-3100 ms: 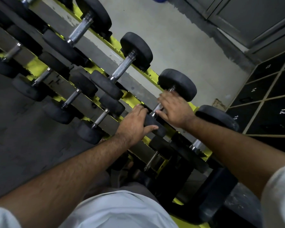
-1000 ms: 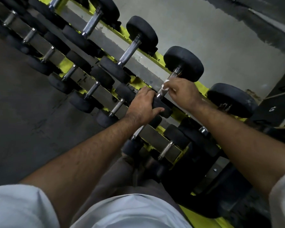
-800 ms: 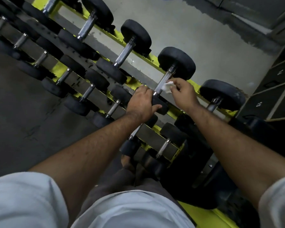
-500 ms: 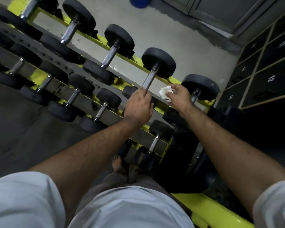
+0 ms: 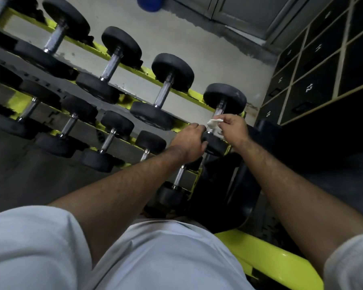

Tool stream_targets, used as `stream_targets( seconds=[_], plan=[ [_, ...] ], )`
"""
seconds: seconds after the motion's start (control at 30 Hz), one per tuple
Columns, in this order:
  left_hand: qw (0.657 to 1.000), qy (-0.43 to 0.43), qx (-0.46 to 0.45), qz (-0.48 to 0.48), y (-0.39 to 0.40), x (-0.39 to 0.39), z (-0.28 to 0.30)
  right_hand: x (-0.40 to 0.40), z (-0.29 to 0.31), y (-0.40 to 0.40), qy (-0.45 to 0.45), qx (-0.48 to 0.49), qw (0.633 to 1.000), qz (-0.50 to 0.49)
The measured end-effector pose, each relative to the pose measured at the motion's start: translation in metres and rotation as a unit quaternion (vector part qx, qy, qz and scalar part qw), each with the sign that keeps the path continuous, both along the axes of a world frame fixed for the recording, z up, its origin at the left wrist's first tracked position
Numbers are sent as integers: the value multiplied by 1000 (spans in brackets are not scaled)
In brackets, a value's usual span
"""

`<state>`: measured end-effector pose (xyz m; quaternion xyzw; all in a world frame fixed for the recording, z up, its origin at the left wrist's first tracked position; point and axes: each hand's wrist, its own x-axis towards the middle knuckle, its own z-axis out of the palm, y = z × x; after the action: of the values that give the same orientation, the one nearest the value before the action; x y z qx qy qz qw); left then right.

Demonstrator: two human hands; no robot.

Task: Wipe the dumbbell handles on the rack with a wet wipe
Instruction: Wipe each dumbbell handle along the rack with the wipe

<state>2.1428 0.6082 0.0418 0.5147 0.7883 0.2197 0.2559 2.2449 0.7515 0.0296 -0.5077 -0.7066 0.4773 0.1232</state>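
R hand point(image 5: 234, 128) shifted wipe point(image 5: 214, 123) to end dumbbell point(image 5: 221, 114); 4 top-row.

White wet wipe point(image 5: 214, 122) against racked dumbbell handle point(image 5: 218, 113)

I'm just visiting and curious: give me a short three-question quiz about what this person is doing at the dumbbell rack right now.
1. True or false: the wet wipe is held in the left hand.
2. Which dumbbell on the top row is being wiped? A) the rightmost dumbbell B) the leftmost C) none
3. Fill in: the left hand rests on that dumbbell's near ____.

Key
1. False: the right hand pinches it.
2. A: the wipe is at its handle.
3. Head, the black weight end.
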Motion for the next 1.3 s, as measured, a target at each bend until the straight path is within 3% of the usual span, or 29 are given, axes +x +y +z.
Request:
stream_targets(
  seconds=[0.23,0.43,0.57,0.73,0.83,0.93,1.0,1.17,1.3],
  plan=[
    [998,-11,-32,54,30,40,-10,26,-4,29,38,-24,999,-11],
    [989,69,-69,113,47,68,-12,37,-17,54,93,-117,988,-32],
    [983,106,-80,130,53,75,-12,33,-23,65,93,-165,981,49],
    [984,86,-97,125,54,66,-20,29,-30,81,77,-55,991,92],
    [984,78,-100,121,55,61,-22,23,-28,83,82,65,980,167],
    [984,66,-106,128,54,58,-25,16,-35,87,88,254,925,270],
    [984,63,-103,133,53,56,-26,13,-46,94,78,315,889,323],
    [983,70,-109,129,54,56,-22,24,-79,112,25,368,807,462],
    [982,80,-118,127,56,58,-19,29,-84,119,7,374,779,503]
  ],
)
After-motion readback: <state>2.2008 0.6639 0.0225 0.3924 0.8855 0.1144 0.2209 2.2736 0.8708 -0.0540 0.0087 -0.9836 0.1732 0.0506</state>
